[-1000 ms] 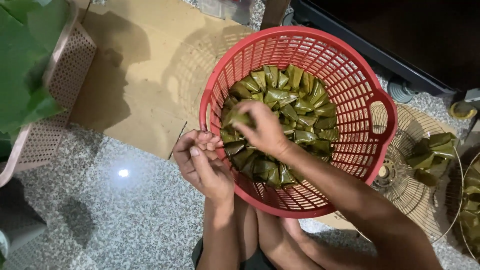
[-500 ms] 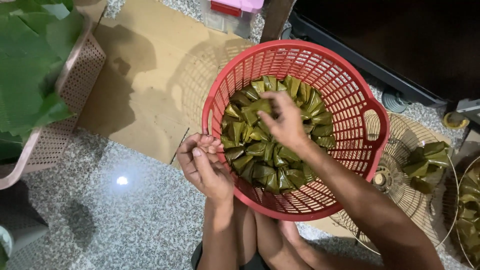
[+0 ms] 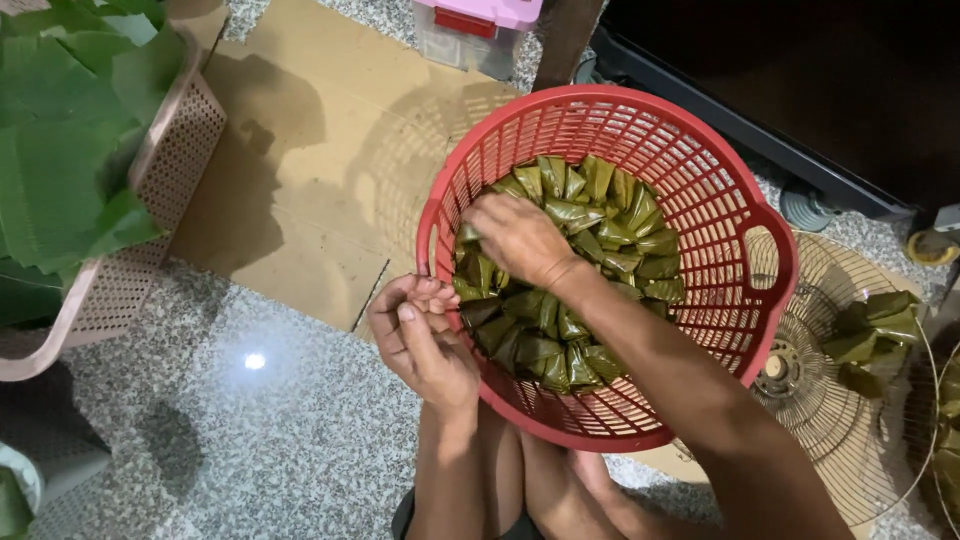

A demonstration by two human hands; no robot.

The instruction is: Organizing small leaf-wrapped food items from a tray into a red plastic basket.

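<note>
A: What is in hand here?

B: Sorting through the leaf parcels [image 3: 570, 290] piled inside the red basket [image 3: 700, 170]. The right hand [image 3: 520, 238] lies palm down on the left part of the pile, its fingers curled into the parcels; whether they have closed on one I cannot tell, since the tips are buried.

A: And the left hand [image 3: 425, 335]?

B: It sits at the basket's near-left rim, fingers bent in against the plastic, seemingly steadying it. It holds nothing else that I can see.

A: What would the next move call for?

B: By my reading, closing on a single parcel and lifting it clear without dragging its neighbours along, with the rim kept steady.

A: Counts?

B: One basket. The parcels in it overlap too much for a true count; a few dozen, I would judge. Right of the basket, a wire fan guard [image 3: 860, 400] carries a few more parcels [image 3: 870, 335]. Left of the basket, one beige crate [image 3: 150, 200] holds big green leaves [image 3: 60, 130]. Beyond the basket, one pink-lidded box [image 3: 475, 25], and cardboard [image 3: 300, 150] on the floor.
</note>
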